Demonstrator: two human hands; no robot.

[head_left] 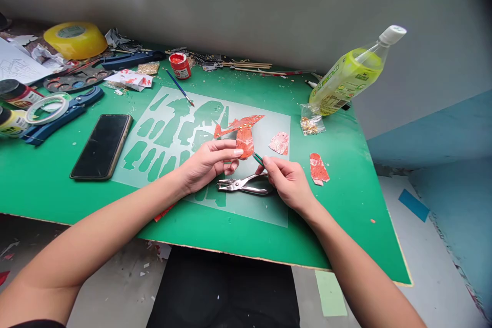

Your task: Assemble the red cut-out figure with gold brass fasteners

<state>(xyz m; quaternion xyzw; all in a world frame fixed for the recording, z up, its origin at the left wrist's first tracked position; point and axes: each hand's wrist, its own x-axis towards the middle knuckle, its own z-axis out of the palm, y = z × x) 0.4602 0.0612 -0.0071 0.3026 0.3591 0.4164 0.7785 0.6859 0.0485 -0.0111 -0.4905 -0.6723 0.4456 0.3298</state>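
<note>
My left hand (209, 163) pinches the lower end of a red-painted cardboard cutout (242, 130) made of joined pieces, holding it just above the table. My right hand (286, 180) is closed around a thin green-tipped tool (258, 159) whose tip touches the cutout's lower edge. A metal hole punch (242, 185) lies on the stencil sheet (169, 123) right below both hands. Two loose red painted pieces (279, 142) (319, 168) lie to the right of my hands.
A black phone (103, 145) lies left. Tape rolls (75, 37), blue cutters (63, 113), a paint palette, a red paint jar (180, 65) and a brush (180, 88) crowd the back left. A tilted green bottle (351, 74) and a small bag of brads (310, 124) sit back right.
</note>
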